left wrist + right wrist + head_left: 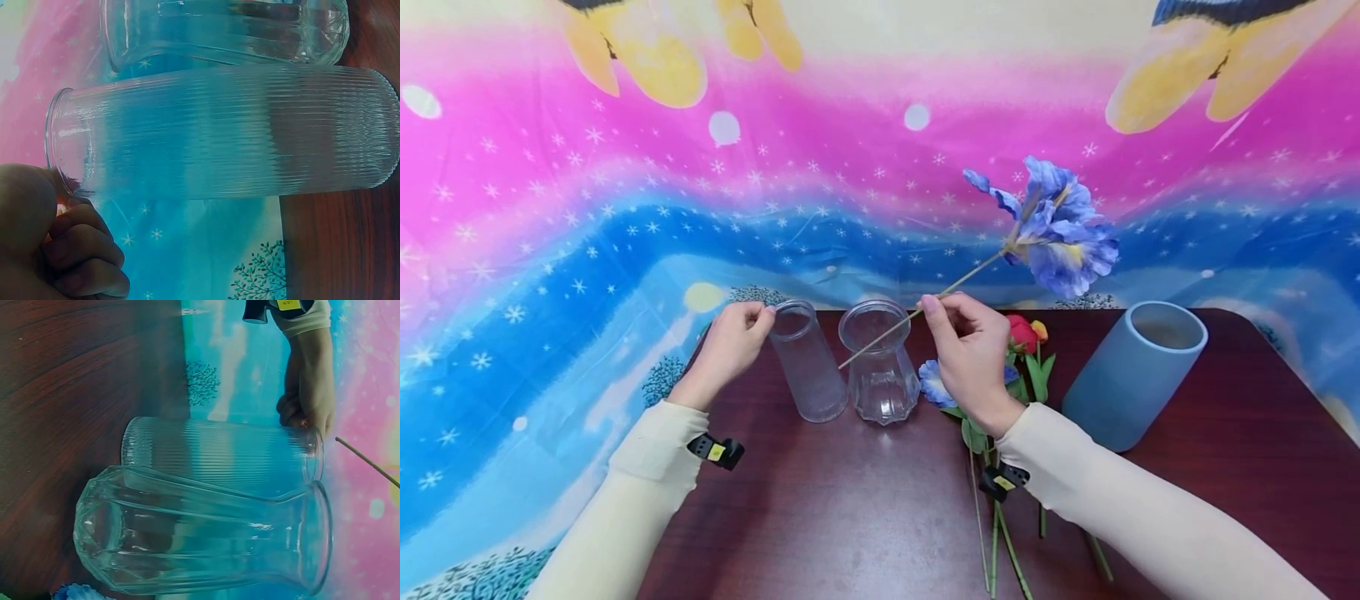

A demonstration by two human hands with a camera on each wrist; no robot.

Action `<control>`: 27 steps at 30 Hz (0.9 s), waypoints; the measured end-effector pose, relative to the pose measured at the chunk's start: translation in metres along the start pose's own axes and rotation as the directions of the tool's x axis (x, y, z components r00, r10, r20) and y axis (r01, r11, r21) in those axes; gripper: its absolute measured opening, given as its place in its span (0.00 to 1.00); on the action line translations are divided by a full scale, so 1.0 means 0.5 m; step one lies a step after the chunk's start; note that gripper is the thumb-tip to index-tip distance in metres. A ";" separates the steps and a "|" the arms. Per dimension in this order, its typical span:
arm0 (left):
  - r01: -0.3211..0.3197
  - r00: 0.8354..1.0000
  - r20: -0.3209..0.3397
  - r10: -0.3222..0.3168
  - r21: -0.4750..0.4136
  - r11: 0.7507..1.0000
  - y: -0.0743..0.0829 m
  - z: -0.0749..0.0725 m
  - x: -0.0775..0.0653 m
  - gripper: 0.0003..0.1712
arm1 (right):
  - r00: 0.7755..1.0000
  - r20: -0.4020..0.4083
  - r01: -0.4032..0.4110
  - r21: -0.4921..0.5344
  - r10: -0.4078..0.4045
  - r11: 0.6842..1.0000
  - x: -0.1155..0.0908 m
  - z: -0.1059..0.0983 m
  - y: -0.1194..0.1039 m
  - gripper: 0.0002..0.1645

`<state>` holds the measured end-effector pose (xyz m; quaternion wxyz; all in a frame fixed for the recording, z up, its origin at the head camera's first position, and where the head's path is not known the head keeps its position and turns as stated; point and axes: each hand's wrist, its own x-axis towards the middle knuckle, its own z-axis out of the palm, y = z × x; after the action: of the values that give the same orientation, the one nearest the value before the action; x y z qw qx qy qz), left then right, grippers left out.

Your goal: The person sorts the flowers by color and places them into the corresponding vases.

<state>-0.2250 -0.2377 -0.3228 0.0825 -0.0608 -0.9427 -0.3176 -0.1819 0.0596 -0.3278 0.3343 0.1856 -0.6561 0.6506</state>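
Observation:
My left hand (pixel 730 346) pinches the rim of a tall ribbed clear glass vase (pixel 219 134), which stands upright on the table. My right hand (pixel 973 358) pinches the thin stem of a blue-purple iris (pixel 1063 229) between thumb and fingers. The bloom points up to the right, and the stem slants down to the left. In the right wrist view the bare stem end (pixel 359 455) is a little above the ribbed vase's rim. A faceted clear glass vase (pixel 206 537) with a flared mouth stands close beside the ribbed one, between my hands.
Under my right forearm lie several flowers with green stems, among them a red flower (pixel 1021 333) and another blue bloom (pixel 934 385). A blue-grey cylindrical vase (pixel 1131 383) stands at the right of the dark wooden table (pixel 842 508). A colourful printed cloth (pixel 850 175) hangs behind.

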 end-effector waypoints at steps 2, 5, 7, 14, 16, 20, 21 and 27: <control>0.002 1.000 0.002 -0.002 0.001 1.000 -0.001 0.000 -0.001 0.24 | 1.000 0.013 0.000 0.002 0.000 1.000 0.003 0.004 -0.003 0.09; 0.005 1.000 0.007 -0.005 -0.002 1.000 -0.002 0.000 -0.001 0.24 | 1.000 0.029 0.001 0.006 -0.001 1.000 0.007 0.011 -0.008 0.09; 0.006 1.000 0.007 -0.006 -0.005 1.000 -0.002 0.001 -0.001 0.24 | 0.999 0.039 -0.002 0.009 0.001 1.000 0.011 0.016 -0.011 0.09; 0.006 1.000 0.005 -0.006 -0.006 1.000 -0.001 0.000 0.000 0.24 | 0.998 0.070 0.003 0.000 -0.003 1.000 0.025 0.032 -0.021 0.10; 0.004 1.000 0.006 -0.004 -0.006 1.000 -0.001 0.000 -0.001 0.24 | 0.997 0.076 0.007 -0.004 -0.007 1.000 0.028 0.037 -0.024 0.10; 0.002 1.000 0.006 -0.002 -0.008 1.000 0.000 0.000 -0.001 0.24 | 0.997 0.079 0.014 -0.013 -0.013 1.000 0.035 0.043 -0.027 0.10; 0.003 1.000 0.006 -0.003 -0.007 1.000 0.000 0.000 -0.001 0.24 | 0.997 0.078 0.015 -0.015 -0.014 1.000 0.037 0.044 -0.028 0.10; 0.007 1.000 0.002 -0.007 -0.002 1.000 0.000 0.001 0.000 0.24 | 0.995 0.085 0.045 -0.032 -0.042 0.998 0.049 0.054 -0.030 0.11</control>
<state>-0.2253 -0.2376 -0.3230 0.0807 -0.0580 -0.9426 -0.3188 -0.1944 0.0369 -0.2985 0.3232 0.2214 -0.6765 0.6236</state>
